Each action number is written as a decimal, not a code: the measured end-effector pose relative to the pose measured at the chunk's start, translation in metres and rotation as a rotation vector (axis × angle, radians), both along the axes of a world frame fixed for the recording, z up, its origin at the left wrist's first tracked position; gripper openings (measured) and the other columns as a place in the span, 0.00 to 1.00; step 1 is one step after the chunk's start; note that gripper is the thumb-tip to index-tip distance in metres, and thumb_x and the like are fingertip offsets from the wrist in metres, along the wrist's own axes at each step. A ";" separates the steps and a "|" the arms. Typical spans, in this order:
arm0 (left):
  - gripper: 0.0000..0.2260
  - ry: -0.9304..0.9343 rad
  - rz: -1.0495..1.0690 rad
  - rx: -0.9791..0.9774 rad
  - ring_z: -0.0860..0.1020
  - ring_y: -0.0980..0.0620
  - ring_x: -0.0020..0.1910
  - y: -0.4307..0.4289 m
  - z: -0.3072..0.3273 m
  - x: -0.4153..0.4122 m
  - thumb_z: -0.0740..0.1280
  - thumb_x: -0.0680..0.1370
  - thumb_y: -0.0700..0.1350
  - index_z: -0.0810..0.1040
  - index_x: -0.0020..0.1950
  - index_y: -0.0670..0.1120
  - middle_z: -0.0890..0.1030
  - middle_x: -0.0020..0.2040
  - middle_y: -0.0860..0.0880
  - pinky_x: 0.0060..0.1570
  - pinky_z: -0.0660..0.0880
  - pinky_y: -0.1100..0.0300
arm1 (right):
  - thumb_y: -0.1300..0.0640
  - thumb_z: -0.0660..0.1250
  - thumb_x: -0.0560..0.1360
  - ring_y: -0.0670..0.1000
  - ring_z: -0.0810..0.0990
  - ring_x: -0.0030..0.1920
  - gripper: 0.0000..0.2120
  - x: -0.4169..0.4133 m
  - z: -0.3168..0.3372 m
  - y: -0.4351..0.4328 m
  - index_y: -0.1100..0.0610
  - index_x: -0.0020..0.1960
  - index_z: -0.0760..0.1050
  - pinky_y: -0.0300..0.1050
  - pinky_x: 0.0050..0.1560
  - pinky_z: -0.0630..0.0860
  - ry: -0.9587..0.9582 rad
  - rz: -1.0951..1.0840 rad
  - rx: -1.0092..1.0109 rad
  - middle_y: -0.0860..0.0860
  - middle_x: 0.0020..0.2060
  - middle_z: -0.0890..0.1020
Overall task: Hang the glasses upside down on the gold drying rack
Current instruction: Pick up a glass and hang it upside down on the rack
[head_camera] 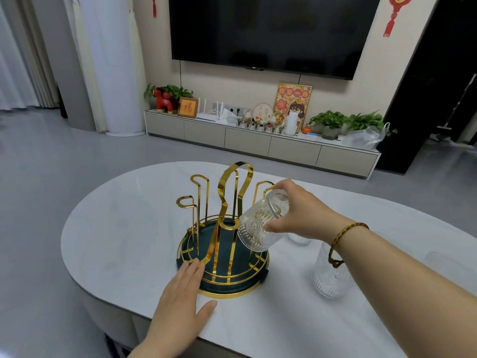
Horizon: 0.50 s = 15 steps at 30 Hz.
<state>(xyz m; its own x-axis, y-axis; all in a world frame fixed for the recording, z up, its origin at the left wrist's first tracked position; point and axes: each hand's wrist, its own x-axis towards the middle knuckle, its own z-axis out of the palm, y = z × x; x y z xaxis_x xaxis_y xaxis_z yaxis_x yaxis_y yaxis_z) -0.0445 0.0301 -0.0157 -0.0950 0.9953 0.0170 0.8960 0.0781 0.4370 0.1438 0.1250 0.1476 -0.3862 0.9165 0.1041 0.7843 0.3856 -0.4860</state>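
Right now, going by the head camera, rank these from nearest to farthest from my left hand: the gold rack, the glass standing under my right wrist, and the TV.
1. Gold rack: touching the left hand at its front-left rim.
2. Standing glass: on the table, to the right, beyond the rack.
3. TV: on the far wall, across the room.

Worktop (pixel 124 241) left of rack (pixel 232 293) open; right side blocked by two standing glasses (pixel 329 277), near rack.
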 end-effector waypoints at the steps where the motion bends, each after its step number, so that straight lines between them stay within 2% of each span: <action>1: 0.32 0.000 -0.002 0.003 0.42 0.53 0.75 0.000 -0.001 0.000 0.56 0.79 0.57 0.40 0.74 0.52 0.41 0.77 0.53 0.73 0.47 0.55 | 0.52 0.73 0.61 0.54 0.68 0.59 0.36 -0.003 -0.003 0.001 0.53 0.64 0.59 0.45 0.51 0.71 -0.012 0.002 0.001 0.53 0.61 0.70; 3: 0.32 -0.002 0.000 0.010 0.42 0.54 0.75 0.000 -0.003 -0.002 0.57 0.78 0.58 0.41 0.74 0.52 0.42 0.77 0.54 0.73 0.48 0.55 | 0.52 0.73 0.61 0.55 0.67 0.60 0.36 -0.007 -0.009 0.002 0.53 0.64 0.59 0.48 0.54 0.72 -0.025 0.009 -0.003 0.54 0.62 0.69; 7: 0.32 -0.012 -0.001 0.026 0.42 0.54 0.75 0.001 -0.007 -0.003 0.57 0.78 0.58 0.41 0.74 0.52 0.42 0.77 0.54 0.72 0.48 0.56 | 0.53 0.73 0.61 0.55 0.66 0.60 0.36 -0.007 -0.016 0.004 0.53 0.64 0.60 0.49 0.54 0.73 0.024 -0.007 -0.004 0.54 0.61 0.69; 11: 0.33 -0.010 0.005 0.027 0.42 0.53 0.75 0.002 -0.006 -0.001 0.57 0.78 0.58 0.40 0.74 0.52 0.42 0.77 0.53 0.72 0.47 0.56 | 0.52 0.72 0.62 0.54 0.63 0.62 0.35 -0.008 -0.021 0.003 0.52 0.65 0.59 0.44 0.52 0.66 0.021 0.001 0.046 0.53 0.62 0.68; 15: 0.32 -0.011 0.013 0.034 0.41 0.53 0.75 0.001 -0.003 0.001 0.57 0.78 0.57 0.40 0.74 0.51 0.42 0.77 0.53 0.72 0.47 0.57 | 0.50 0.71 0.64 0.54 0.60 0.65 0.34 -0.006 -0.022 -0.001 0.51 0.65 0.59 0.47 0.57 0.65 -0.019 0.015 0.062 0.51 0.65 0.67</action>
<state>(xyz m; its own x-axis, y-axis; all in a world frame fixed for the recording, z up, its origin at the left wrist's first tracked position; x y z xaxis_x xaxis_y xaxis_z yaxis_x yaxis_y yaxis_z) -0.0432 0.0310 -0.0187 -0.1086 0.9928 0.0501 0.8902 0.0747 0.4495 0.1373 0.1237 0.1258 -0.4027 0.9025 0.1527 0.7871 0.4266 -0.4456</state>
